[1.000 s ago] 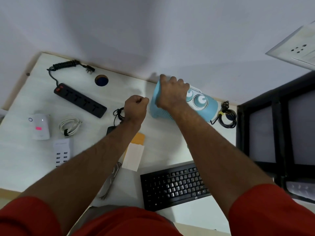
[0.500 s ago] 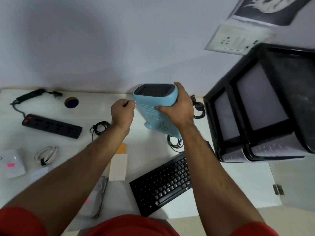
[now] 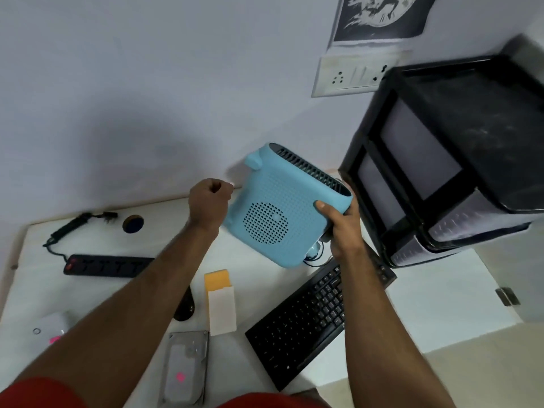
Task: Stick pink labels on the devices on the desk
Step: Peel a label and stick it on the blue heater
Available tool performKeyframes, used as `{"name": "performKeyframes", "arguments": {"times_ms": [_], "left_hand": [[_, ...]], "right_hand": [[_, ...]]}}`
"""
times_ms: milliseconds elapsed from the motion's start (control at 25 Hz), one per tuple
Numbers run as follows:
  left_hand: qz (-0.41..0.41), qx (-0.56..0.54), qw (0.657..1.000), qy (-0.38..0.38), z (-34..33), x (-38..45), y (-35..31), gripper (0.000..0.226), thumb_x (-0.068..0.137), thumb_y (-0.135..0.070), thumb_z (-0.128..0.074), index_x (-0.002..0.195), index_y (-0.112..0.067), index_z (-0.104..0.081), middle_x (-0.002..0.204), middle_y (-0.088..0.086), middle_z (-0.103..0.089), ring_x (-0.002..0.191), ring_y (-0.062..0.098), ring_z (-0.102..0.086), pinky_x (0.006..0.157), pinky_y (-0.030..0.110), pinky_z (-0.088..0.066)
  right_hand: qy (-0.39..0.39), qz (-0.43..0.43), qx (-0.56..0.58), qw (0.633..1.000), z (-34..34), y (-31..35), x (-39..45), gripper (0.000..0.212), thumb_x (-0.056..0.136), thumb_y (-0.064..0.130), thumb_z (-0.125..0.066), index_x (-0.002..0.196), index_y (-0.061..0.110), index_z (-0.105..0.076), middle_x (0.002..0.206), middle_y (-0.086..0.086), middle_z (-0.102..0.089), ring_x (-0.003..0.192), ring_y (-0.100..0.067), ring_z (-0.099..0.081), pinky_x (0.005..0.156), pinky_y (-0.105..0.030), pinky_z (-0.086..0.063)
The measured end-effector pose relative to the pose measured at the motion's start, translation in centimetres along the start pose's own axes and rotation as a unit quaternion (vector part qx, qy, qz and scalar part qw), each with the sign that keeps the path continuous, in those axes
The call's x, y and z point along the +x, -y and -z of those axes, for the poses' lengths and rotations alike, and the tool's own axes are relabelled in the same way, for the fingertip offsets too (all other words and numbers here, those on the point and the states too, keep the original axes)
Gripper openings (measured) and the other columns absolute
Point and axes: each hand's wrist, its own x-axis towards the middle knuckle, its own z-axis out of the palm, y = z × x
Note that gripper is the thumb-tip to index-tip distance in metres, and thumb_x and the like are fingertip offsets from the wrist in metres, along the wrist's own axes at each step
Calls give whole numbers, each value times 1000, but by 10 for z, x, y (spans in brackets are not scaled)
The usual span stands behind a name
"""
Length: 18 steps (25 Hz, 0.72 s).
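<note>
Aloft, perforated blue plastic heater (image 3: 279, 210), right hand (image 3: 343, 228)

wall (image 3: 147, 83): pale lilac | socket plate (image 3: 353, 75) | poster (image 3: 382, 16), perhaps monochrome print

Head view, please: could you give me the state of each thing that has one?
blue heater: lifted, tilted, grille side up
right hand: grips heater
left hand: fingers curled beside heater
hard drive: flat, pink label on
white device: pink label on
</note>
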Motion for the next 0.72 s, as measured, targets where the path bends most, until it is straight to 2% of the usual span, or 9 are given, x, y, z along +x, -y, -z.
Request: {"name": "performKeyframes", "arguments": {"times_ms": [80, 160, 280, 400, 480, 560, 720], "left_hand": [[-32, 46, 998, 14, 9, 4, -6, 11, 84, -17, -62, 75, -14, -68, 85, 11, -72, 84, 32, -67, 78, 47, -57], [-46, 53, 997, 16, 18, 8, -9, 10, 82, -21, -63, 74, -18, -67, 83, 7, -72, 82, 30, -68, 78, 50, -58], [-58, 36, 997, 23, 31, 6, -14, 13, 85, -19, -63, 73, -23, -66, 81, 6, -71, 80, 31, -68, 74, 51, -60], [-80, 30, 996, 28, 39, 3, -17, 13, 86, -18, -64, 74, -22, -68, 79, 5, -71, 78, 31, -67, 74, 48, -60], [-98, 42, 994, 31, 43, 2, -17, 11, 85, -17, -65, 75, -20, -69, 77, 2, -70, 73, 23, -64, 74, 44, -57], [-112, 51, 992, 38, 46, 2, -16, 10, 84, -15, -65, 77, -18, -71, 76, -1, -70, 70, 15, -61, 73, 41, -55], [-113, 27, 990, 82, 52, -3, -20, 13, 86, -8, -61, 81, -12, -73, 80, 4, -71, 72, 13, -60, 70, 35, -52]], "right_hand": [[23, -1, 9, 1000, -2, -1, -1, 69, 73, 8, -75, 135, 12, -47, 110, -6, -63, 85, -16, -64, 49, -21, -49], [48, -4, 14, 999, -5, -2, 1, 70, 73, 7, -74, 138, 11, -46, 115, -9, -62, 93, -19, -64, 54, -24, -53], [90, -2, 30, 995, -8, 1, 7, 71, 74, 3, -70, 140, 10, -46, 117, -6, -64, 100, -16, -66, 72, -31, -57], [119, -3, 34, 992, -12, 7, 10, 64, 75, 3, -68, 134, 17, -51, 115, -3, -65, 101, -13, -66, 74, -31, -56], [126, -3, 39, 991, -15, 7, 12, 60, 75, 3, -68, 131, 20, -53, 116, -4, -65, 104, -15, -65, 78, -33, -56], [132, -4, 44, 990, -17, 7, 14, 61, 75, 4, -70, 131, 20, -53, 119, -5, -65, 108, -18, -64, 84, -36, -55], [133, -9, 44, 990, -18, 8, 14, 65, 74, 6, -71, 134, 19, -52, 119, -3, -66, 108, -17, -65, 85, -36, -56]]}}
